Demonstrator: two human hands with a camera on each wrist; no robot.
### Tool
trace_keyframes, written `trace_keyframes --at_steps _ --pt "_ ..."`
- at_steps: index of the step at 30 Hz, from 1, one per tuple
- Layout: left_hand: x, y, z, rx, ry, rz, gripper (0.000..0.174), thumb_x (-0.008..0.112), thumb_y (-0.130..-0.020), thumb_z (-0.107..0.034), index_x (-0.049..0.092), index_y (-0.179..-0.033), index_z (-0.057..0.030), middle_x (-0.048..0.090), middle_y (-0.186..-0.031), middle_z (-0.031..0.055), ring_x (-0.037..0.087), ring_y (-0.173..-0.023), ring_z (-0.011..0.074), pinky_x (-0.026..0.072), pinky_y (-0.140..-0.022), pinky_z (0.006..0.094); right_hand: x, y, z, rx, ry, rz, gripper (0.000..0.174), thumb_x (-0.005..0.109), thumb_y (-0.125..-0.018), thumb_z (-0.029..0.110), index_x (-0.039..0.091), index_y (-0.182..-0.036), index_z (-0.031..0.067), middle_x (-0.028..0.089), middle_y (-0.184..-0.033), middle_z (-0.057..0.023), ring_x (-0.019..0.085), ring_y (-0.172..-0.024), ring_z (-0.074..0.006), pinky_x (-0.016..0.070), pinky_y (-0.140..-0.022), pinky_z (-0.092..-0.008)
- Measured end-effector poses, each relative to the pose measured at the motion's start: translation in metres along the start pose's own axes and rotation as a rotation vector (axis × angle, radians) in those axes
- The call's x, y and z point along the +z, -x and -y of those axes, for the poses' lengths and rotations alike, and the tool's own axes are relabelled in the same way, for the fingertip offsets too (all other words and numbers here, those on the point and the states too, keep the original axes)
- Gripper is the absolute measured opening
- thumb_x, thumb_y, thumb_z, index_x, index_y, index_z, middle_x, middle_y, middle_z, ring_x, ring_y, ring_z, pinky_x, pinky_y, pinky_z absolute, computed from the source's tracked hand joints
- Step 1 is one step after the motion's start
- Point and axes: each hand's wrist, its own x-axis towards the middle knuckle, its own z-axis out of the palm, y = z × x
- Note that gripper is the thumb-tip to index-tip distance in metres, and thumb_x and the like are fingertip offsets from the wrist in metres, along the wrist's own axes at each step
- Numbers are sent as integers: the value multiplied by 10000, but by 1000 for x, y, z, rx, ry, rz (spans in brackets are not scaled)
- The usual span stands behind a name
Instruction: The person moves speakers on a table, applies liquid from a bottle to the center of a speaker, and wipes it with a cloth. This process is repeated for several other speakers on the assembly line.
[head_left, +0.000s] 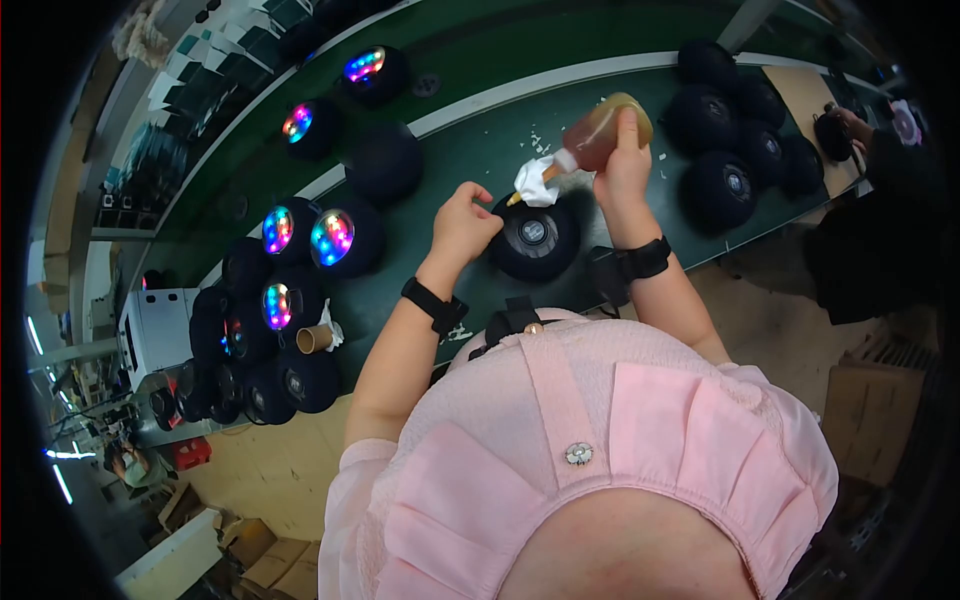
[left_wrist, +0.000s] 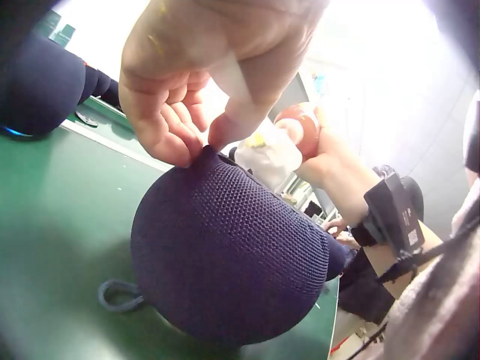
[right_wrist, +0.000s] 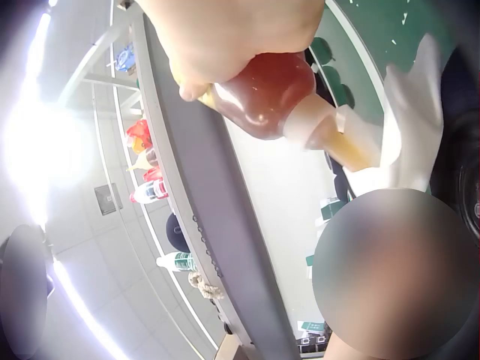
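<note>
A round speaker (head_left: 535,262) in dark knitted fabric lies on the green bench, its circular centre facing up. My left hand (head_left: 463,232) pinches the fabric at the speaker's edge between thumb and forefinger; the left wrist view shows the cloth (left_wrist: 208,159) drawn to a small peak there. In my right hand (head_left: 624,178) is a squeeze bottle (head_left: 598,135) of amber liquid, gripped round its body and tilted nozzle-down. White tissue (head_left: 535,185) wraps the nozzle, whose yellowish tip points at the speaker's rim near my left fingers.
Several speakers with lit coloured domes (head_left: 333,237) stand at the left, beside a cardboard tube (head_left: 314,339). More dark speakers (head_left: 722,190) cluster at the right. White scraps (head_left: 536,141) lie behind the tissue. Another person's hand (head_left: 856,127) shows at far right.
</note>
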Motion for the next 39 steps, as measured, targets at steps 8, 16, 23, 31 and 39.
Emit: trace_keyframes --at_steps 8,16,23,31,39 --pt "1 38 -11 -23 -316 13 390 701 -675 -201 554 -989 -23 577 -721 96 577 -678 245 467 -649 346 -28 1 34 654 -398 -236 409 427 -904 461 452 -1148 133 533 -1105 -86 530 -1027 -282 452 -867 -463" --pt "10 2 -17 756 -335 -70 241 633 -687 -80 583 -920 -44 625 -771 102 586 -747 281 471 -704 371 -25 14 57 540 -245 -268 438 490 -875 464 448 -1173 146 496 -1166 -72 485 -1088 -266 426 -887 -464" --pt "15 -7 -13 547 -275 -136 209 597 -657 22 483 -825 -28 604 -716 119 633 -675 237 501 -612 315 -34 14 39 274 -241 -163 440 572 -862 372 447 -1170 85 534 -1086 -63 537 -990 -209 461 -845 -360" --pt "5 -20 5 287 170 51 298 615 -625 36 407 -824 -39 568 -654 63 637 -668 142 488 -585 249 -1 14 13 -175 114 -7 521 717 -770 240 435 -1116 -28 564 -998 -99 552 -869 -138 460 -781 -264" --pt "3 -20 4 253 182 106 282 577 -661 60 376 -829 -45 568 -686 55 632 -713 120 467 -592 199 20 21 4 -327 379 130 607 762 -716 267 427 -1127 -27 583 -1004 -104 567 -909 -156 467 -799 -280"
